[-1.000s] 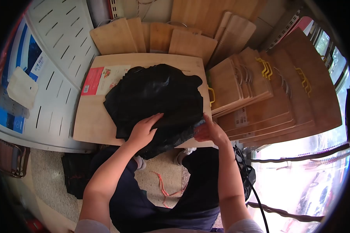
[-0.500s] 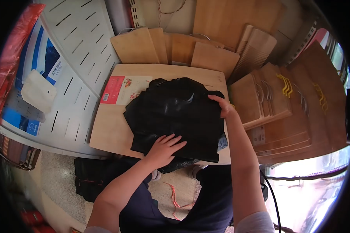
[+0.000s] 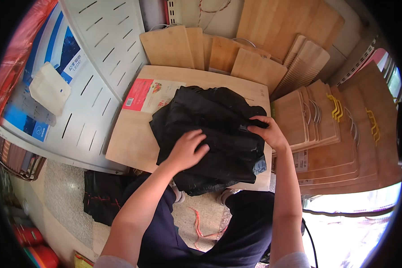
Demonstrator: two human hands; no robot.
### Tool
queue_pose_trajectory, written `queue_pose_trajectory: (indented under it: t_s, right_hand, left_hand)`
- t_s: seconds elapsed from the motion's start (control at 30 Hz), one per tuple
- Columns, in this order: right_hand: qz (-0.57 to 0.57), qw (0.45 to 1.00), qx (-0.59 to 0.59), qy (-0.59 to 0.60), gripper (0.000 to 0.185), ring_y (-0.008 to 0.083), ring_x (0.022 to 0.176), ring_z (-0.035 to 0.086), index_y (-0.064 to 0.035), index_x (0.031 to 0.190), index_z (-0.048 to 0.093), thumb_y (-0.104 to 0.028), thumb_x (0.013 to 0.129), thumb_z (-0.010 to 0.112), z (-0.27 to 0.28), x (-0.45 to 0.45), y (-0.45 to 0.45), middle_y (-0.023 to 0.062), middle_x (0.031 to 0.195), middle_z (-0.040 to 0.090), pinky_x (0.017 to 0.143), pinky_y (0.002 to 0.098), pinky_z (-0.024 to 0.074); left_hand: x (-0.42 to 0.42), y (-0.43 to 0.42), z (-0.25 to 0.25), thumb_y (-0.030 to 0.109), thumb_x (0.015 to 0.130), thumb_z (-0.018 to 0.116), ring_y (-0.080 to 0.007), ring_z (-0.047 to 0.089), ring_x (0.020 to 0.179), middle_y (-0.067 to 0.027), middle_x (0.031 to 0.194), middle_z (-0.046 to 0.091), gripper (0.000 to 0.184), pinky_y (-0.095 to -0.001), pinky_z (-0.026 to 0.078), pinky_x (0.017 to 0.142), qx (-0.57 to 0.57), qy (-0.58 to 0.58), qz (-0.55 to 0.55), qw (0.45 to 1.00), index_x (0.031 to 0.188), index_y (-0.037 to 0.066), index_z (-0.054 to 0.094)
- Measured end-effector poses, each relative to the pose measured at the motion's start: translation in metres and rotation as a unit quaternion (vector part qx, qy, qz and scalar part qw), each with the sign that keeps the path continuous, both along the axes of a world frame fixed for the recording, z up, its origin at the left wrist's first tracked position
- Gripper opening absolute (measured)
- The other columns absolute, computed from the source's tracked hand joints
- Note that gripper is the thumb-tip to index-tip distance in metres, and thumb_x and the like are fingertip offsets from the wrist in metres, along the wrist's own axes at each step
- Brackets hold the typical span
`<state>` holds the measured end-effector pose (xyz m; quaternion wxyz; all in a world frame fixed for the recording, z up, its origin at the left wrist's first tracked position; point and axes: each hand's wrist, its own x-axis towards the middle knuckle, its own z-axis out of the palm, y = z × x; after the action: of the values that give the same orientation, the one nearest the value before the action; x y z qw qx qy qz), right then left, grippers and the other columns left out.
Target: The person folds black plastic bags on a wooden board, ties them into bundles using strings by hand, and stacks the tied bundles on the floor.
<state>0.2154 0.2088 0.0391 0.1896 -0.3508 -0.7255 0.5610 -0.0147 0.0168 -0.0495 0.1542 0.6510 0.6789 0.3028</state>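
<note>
Black plastic bags [image 3: 210,107] lie in a crumpled, layered pile on a light wooden board [image 3: 129,143]. My left hand [image 3: 188,151] rests on the near left part of the pile, its fingers apart and slightly bent. At the right side of the pile, my right hand [image 3: 269,133] pinches a fold of the top bag between thumb and fingers. Wrinkles run across the top layer between both hands. A red and white printed label [image 3: 140,97] shows on the board, partly covered by the bags.
Wooden cutting boards [image 3: 167,47] lean along the back, with more boards with handles [image 3: 295,116] at the right. A white slotted metal panel [image 3: 82,111] stands left. Below, a black bundle [image 3: 100,196] and red string [image 3: 197,223] lie on the floor near my legs.
My right hand has drawn the bag's edge down and inward, and the smooth top layer is now wrinkled. My left hand has shifted slightly up, its fingers more bent. The view has tilted a little.
</note>
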Motion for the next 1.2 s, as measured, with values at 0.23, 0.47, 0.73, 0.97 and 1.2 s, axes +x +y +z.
queue_pose_trajectory:
  t_s: [0.23, 0.47, 0.73, 0.97, 1.2]
  right_hand:
    - [0.050, 0.993, 0.103, 0.040, 0.026, 0.0164, 0.101, 0.059, -0.0018, 0.094, 0.071, 0.006, 0.070, 0.068, -0.016, -0.001, -0.010, 0.0046, 0.101, 0.066, 0.091, 0.0275, 0.0435]
    - [0.176, 0.934, 0.299, -0.088, 0.042, 0.0275, 0.109, 0.057, -0.0098, 0.099, 0.071, 0.008, 0.062, 0.063, -0.031, 0.022, -0.065, 0.0081, 0.108, 0.063, 0.100, 0.0382, 0.0428]
    - [0.161, 0.853, 0.441, -0.230, 0.055, 0.0283, 0.120, 0.051, -0.0071, 0.119, 0.062, -0.015, 0.066, 0.074, -0.055, 0.052, -0.087, 0.0103, 0.122, 0.059, 0.109, 0.0496, 0.0316]
    - [0.158, 0.828, 0.466, -0.268, 0.085, 0.0306, 0.131, 0.039, -0.0008, 0.137, 0.041, -0.034, 0.067, 0.077, -0.045, 0.055, -0.125, 0.0156, 0.138, 0.044, 0.112, 0.0501, 0.0265]
    - [0.167, 0.845, 0.457, -0.224, 0.076, 0.0313, 0.128, 0.041, -0.0021, 0.137, 0.041, -0.019, 0.068, 0.070, -0.056, 0.045, -0.130, 0.0155, 0.136, 0.045, 0.110, 0.0511, 0.0283]
  left_hand:
    - [-0.037, 0.024, -0.032, 0.009, 0.078, 0.067, -0.0369, 0.051, 0.109, -0.0179, 0.123, 0.048, 0.047, -0.0403, 0.044, 0.095, 0.119, 0.017, 0.153, 0.981, 0.122, 0.000, 0.054]
    - [-0.027, 0.001, 0.046, 0.003, 0.062, 0.074, -0.0345, 0.032, 0.136, -0.0136, 0.142, 0.039, 0.075, -0.0511, 0.026, 0.111, 0.209, 0.224, 0.202, 0.930, 0.132, 0.013, 0.047]
    - [-0.021, -0.029, 0.037, 0.018, 0.072, 0.071, -0.0275, 0.052, 0.119, -0.0114, 0.111, 0.060, 0.043, -0.0495, 0.025, 0.113, -0.043, 0.329, -0.017, 0.943, 0.113, 0.008, 0.065]
    - [-0.008, -0.048, 0.047, 0.051, 0.071, 0.074, -0.0362, 0.039, 0.132, -0.0200, 0.134, 0.049, 0.079, -0.0500, 0.025, 0.112, 0.018, 0.176, -0.060, 0.982, 0.133, 0.008, 0.052]
    - [-0.005, -0.039, 0.027, 0.065, 0.070, 0.068, -0.0367, 0.028, 0.139, -0.0183, 0.146, 0.037, 0.093, -0.0477, 0.019, 0.115, -0.056, 0.205, -0.062, 0.975, 0.139, 0.008, 0.045]
